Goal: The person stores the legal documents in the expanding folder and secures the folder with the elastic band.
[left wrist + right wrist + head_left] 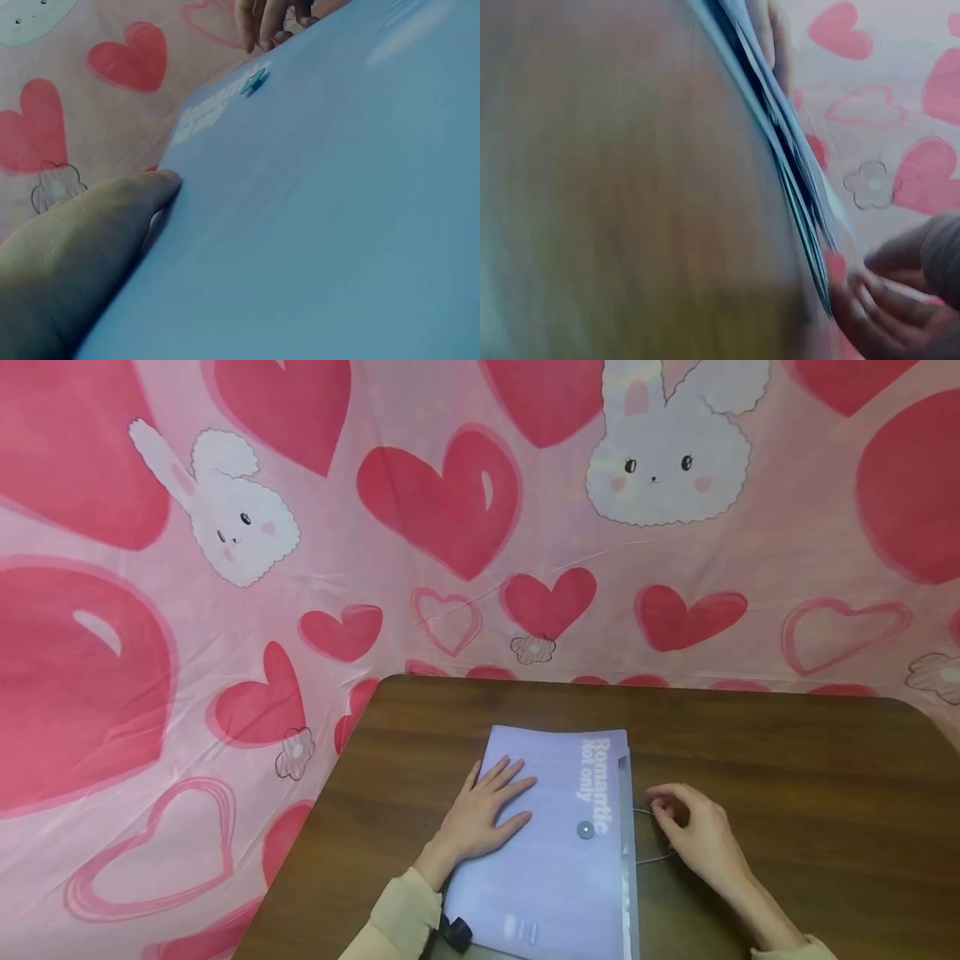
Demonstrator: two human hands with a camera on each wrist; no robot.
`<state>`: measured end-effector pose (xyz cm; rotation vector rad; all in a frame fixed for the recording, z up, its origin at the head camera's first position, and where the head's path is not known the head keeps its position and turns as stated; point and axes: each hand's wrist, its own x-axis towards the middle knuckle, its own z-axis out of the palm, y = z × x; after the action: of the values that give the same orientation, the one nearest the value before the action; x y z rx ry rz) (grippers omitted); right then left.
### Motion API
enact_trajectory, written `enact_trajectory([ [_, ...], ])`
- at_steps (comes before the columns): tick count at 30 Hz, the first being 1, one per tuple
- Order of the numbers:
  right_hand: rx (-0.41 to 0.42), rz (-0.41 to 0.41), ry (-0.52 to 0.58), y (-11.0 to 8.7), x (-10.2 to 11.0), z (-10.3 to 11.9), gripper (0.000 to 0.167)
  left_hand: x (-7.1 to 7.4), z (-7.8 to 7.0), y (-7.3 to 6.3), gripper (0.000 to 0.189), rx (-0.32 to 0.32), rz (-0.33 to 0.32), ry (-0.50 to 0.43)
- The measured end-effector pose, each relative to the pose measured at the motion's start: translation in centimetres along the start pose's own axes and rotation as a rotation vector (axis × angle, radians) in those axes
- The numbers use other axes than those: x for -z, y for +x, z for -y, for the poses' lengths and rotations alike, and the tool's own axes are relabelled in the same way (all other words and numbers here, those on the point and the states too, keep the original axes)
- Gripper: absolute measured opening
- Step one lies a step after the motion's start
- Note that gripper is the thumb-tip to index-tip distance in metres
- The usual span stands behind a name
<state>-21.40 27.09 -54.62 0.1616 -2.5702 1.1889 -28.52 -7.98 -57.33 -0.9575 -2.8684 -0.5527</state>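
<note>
A lilac expanding file folder (543, 889) lies on the table, with white lettering and a round blue-grey button (585, 830) on its cover. My left hand (483, 814) rests flat on the cover's left part, fingers spread; in the left wrist view its thumb (90, 232) lies along the folder's surface. Off the folder's right edge, my right hand (697, 831) pinches a thin grey cord (654, 860) looped out from that edge. The right wrist view shows the folder's layered edges (784, 150) beside the curled fingers of the right hand (900, 300); the cord is indistinct there.
The brown wooden table (832, 793) extends to both sides of the folder. Behind and to the left hangs a pink cloth (450, 552) with hearts and rabbits, meeting the table's far edge. A small black object (455, 933) sits by the left wrist.
</note>
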Motion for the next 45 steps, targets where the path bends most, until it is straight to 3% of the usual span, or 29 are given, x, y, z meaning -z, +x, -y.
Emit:
enact_trajectory([
  [3, 0.000, -0.054, -0.199, 0.2, 1.1, -0.5, 0.026, 0.0, 0.0, -0.1, 0.060, 0.001, -0.007, 0.005],
  [6, -0.072, 0.058, -0.225, 0.4, 1.9, -0.9, 0.036, -0.1, 0.1, -0.2, 0.060, -0.001, -0.014, 0.010],
  [8, -0.114, 0.136, -0.200, 0.3, 1.9, -0.9, 0.046, -0.2, 0.1, -0.2, 0.060, 0.000, -0.015, 0.009],
  [11, -0.113, 0.174, -0.169, 0.3, 1.0, -2.2, 0.054, -0.2, 0.2, -0.2, 0.060, 0.003, -0.019, 0.005],
  [15, -0.087, 0.177, -0.143, 0.2, -0.3, -3.7, 0.040, -0.3, 0.2, -0.1, 0.059, 0.001, -0.026, 0.001],
  [20, -0.186, 0.287, -0.077, 0.3, 0.7, -1.8, 0.011, -0.4, 0.0, 0.0, 0.059, 0.009, -0.011, -0.010],
  [23, -0.221, 0.392, 0.023, 0.4, 1.8, -0.4, 0.022, -0.3, -0.1, 0.0, 0.059, 0.016, -0.007, -0.010],
  [26, -0.214, 0.447, 0.143, 0.4, 2.2, 0.3, 0.028, -0.2, -0.1, -0.1, 0.059, 0.019, -0.009, -0.005],
  [30, -0.141, 0.403, 0.264, 0.5, 1.6, 0.4, 0.025, 0.0, -0.1, 0.0, 0.058, 0.011, -0.020, 0.002],
  [35, 0.096, 0.308, 0.346, 0.8, -0.2, 0.6, 0.021, -0.2, 0.0, 0.1, 0.059, 0.007, -0.017, 0.007],
  [38, 0.171, 0.226, 0.252, 0.7, -1.4, 1.1, 0.026, -0.3, 0.1, 0.1, 0.060, 0.018, 0.000, 0.004],
  [41, 0.177, 0.155, 0.071, 0.6, -2.5, 1.7, 0.030, -0.3, 0.1, 0.1, 0.060, 0.025, 0.013, 0.013],
  [45, 0.201, 0.136, -0.107, 0.6, -3.4, 2.5, 0.028, -0.3, 0.1, 0.2, 0.060, 0.018, 0.015, 0.029],
])
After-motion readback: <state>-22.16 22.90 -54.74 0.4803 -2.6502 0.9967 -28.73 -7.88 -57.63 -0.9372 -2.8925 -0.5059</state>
